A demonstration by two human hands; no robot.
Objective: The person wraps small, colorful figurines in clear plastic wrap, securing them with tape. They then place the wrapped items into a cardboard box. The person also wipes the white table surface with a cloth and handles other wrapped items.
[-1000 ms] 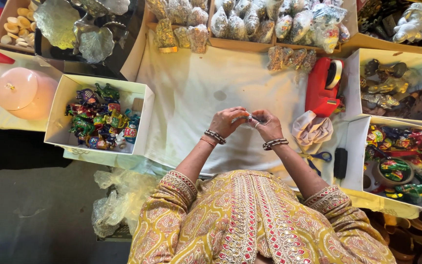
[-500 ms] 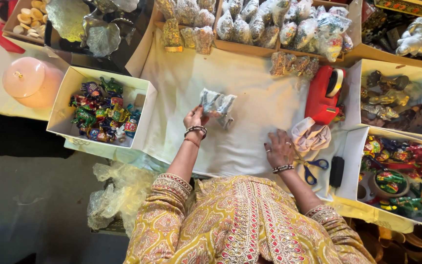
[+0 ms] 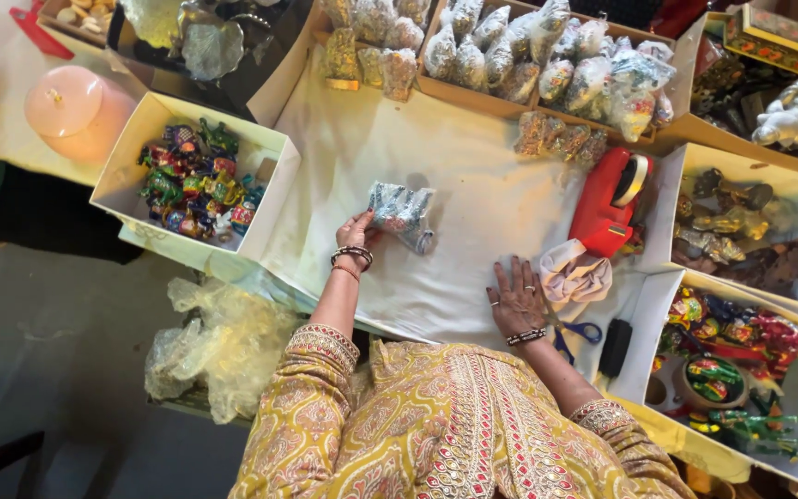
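A small clear plastic packet [image 3: 400, 209] of silvery-grey trinkets lies on the white cloth [image 3: 473, 231] near the middle of the worktable, its near end under the fingertips of the left hand [image 3: 357, 232], which touches it with fingers extended rather than closed around it. The right hand [image 3: 516, 298] rests well apart from the left, flat and empty on the cloth, fingers spread, just beside a crumpled wad of pale plastic [image 3: 573, 274] and blue-handled scissors [image 3: 573, 331]. The step in hand looks like setting a finished packet out on the cloth; the packet seems to be at rest, so the left hand likely needs only to lift clear without dragging it. A red tape dispenser [image 3: 608, 201] stands beyond the wad, with a black oblong object [image 3: 615, 347] near the table's edge. To the left, a white cardboard box [image 3: 131, 139] holds bright multicoloured figurines [image 3: 193, 178]; similar boxes on the right hold dark and colourful pieces. Along the far edge, rows of filled clear bags [image 3: 528, 55] sit in brown trays. A pink round lidded container [image 3: 71, 106] stands at far left.
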